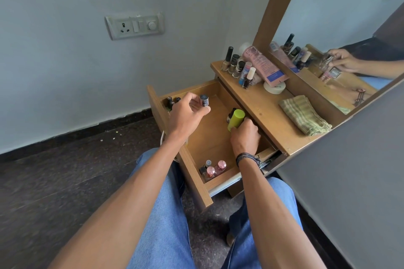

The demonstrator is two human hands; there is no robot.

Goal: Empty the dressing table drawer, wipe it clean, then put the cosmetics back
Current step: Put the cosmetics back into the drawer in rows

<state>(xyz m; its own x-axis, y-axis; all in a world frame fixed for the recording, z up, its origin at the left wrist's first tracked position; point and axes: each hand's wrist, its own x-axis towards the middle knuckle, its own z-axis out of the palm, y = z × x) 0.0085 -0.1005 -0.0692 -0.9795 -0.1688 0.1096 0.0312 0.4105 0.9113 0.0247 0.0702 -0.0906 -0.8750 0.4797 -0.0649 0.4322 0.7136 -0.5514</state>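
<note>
The wooden drawer (209,137) of the dressing table stands pulled open in front of me. My left hand (185,113) pinches a small dark nail polish bottle (204,100) above the drawer's far part. My right hand (246,137) grips a lime green tube (235,119) inside the drawer, beside a small dark-capped bottle (231,114). Dark bottles (172,101) stand in the drawer's far left corner. Three pink-capped bottles (213,169) stand in its near corner. A folded green checked cloth (305,117) lies on the table top (262,111).
Several nail polish bottles (238,65), a pink tube (264,66) and a white round tin (275,88) crowd the table top's far end. A wood-framed mirror (349,28) rises behind. A wall switch plate (135,26) is to the left. My knees in blue jeans sit under the drawer.
</note>
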